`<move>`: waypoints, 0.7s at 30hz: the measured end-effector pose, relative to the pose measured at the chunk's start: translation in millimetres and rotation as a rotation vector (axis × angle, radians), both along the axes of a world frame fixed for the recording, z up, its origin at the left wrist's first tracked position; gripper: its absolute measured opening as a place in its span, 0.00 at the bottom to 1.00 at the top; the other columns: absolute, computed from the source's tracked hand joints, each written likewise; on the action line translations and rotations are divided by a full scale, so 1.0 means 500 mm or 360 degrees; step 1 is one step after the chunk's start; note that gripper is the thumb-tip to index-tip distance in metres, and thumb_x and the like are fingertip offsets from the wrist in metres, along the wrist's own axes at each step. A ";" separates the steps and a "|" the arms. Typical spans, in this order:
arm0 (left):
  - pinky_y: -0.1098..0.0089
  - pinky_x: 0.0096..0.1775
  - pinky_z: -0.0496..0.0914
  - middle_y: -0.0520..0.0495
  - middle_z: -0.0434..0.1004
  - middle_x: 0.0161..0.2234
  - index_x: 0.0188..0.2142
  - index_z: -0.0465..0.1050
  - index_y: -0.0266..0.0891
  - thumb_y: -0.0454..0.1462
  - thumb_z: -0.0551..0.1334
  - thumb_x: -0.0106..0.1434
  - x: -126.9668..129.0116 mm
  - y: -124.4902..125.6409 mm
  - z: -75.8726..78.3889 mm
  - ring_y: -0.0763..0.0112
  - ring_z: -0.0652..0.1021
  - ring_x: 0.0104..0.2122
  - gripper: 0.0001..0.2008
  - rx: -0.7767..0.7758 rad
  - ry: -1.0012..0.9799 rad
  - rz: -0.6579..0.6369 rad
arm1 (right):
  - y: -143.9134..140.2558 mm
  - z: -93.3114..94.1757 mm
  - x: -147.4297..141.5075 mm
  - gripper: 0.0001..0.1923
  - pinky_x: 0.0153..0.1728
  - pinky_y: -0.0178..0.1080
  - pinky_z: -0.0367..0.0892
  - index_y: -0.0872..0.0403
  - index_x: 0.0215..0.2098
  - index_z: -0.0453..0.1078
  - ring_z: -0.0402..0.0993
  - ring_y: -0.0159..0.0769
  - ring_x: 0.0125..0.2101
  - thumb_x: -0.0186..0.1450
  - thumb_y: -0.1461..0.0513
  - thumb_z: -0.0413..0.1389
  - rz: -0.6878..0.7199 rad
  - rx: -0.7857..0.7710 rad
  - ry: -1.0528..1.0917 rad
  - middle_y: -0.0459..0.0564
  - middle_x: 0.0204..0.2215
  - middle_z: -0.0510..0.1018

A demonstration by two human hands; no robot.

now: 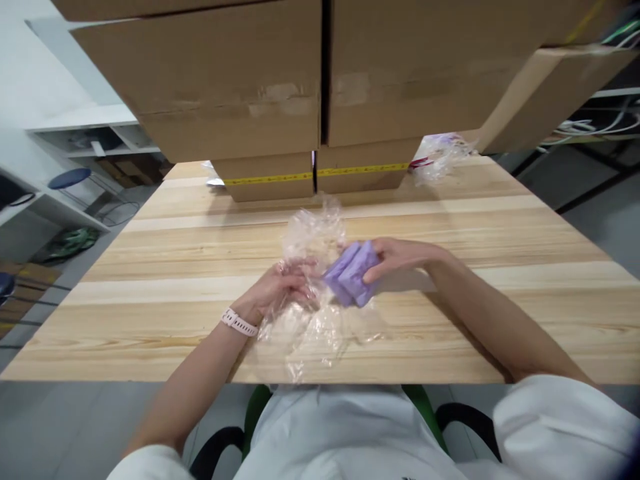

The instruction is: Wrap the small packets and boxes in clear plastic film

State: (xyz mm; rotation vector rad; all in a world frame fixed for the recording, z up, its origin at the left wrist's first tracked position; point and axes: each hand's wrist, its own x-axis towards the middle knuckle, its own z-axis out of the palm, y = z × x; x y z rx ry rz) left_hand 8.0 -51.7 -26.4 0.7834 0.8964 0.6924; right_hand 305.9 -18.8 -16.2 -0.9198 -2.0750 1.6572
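Note:
My right hand is closed around a folded purple cloth, thumb on the near side. The cloth is held above the wooden tabletop, at the right side of a crumpled clear plastic bag. To its left, my left hand has its fingers curled in the thin film of the bag, close to the cloth's left edge. Film partly covers those fingertips. The bag spreads over the table in front of me, from its near edge to beyond both hands.
Large cardboard boxes with yellow measuring tape along their lower part stand across the back of the wooden table. Another plastic-wrapped bundle lies at the back right. Shelves and a stool are off to the left.

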 end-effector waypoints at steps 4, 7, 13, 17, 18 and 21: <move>0.72 0.32 0.77 0.40 0.86 0.36 0.38 0.83 0.33 0.29 0.79 0.45 0.017 -0.022 0.002 0.61 0.84 0.33 0.19 0.0126 -0.0067 -0.0297 | -0.052 -0.042 -0.111 0.22 0.40 0.37 0.74 0.56 0.39 0.82 0.78 0.37 0.37 0.55 0.48 0.71 0.0064 -0.0253 0.0184 0.48 0.36 0.82; 0.72 0.33 0.77 0.41 0.86 0.37 0.39 0.84 0.35 0.33 0.80 0.45 0.005 -0.017 0.003 0.61 0.84 0.34 0.20 0.0180 -0.0028 -0.0181 | -0.072 -0.046 -0.126 0.21 0.35 0.35 0.73 0.56 0.35 0.81 0.77 0.34 0.32 0.55 0.48 0.71 -0.0060 -0.0269 0.0192 0.47 0.32 0.82; 0.71 0.35 0.80 0.44 0.84 0.39 0.45 0.82 0.37 0.35 0.77 0.53 -0.025 0.007 0.006 0.69 0.83 0.32 0.19 0.0135 -0.0163 0.0278 | -0.040 0.014 0.046 0.19 0.37 0.39 0.76 0.52 0.39 0.81 0.80 0.42 0.35 0.51 0.55 0.74 -0.0942 -0.0201 0.0061 0.50 0.38 0.84; 0.71 0.31 0.80 0.44 0.83 0.35 0.43 0.81 0.35 0.30 0.74 0.55 -0.028 0.014 0.003 0.70 0.82 0.29 0.15 -0.0011 -0.0221 0.0380 | 0.007 0.012 0.210 0.19 0.44 0.43 0.76 0.47 0.44 0.73 0.79 0.47 0.45 0.55 0.59 0.68 -0.2087 0.0048 0.0241 0.54 0.50 0.81; 0.71 0.31 0.80 0.44 0.83 0.35 0.43 0.81 0.34 0.30 0.73 0.56 -0.027 0.016 0.000 0.69 0.82 0.29 0.14 -0.0030 -0.0230 0.0389 | 0.018 0.005 0.246 0.18 0.43 0.44 0.76 0.47 0.45 0.70 0.78 0.48 0.47 0.57 0.59 0.65 -0.2359 0.0133 0.0210 0.55 0.51 0.80; 0.70 0.30 0.81 0.43 0.83 0.34 0.43 0.80 0.33 0.30 0.73 0.56 -0.024 0.019 -0.007 0.69 0.82 0.28 0.14 -0.0069 -0.0239 0.0397 | 0.049 -0.022 0.332 0.22 0.42 0.48 0.74 0.46 0.50 0.65 0.75 0.53 0.51 0.57 0.62 0.59 -0.2951 0.0258 -0.0061 0.59 0.52 0.78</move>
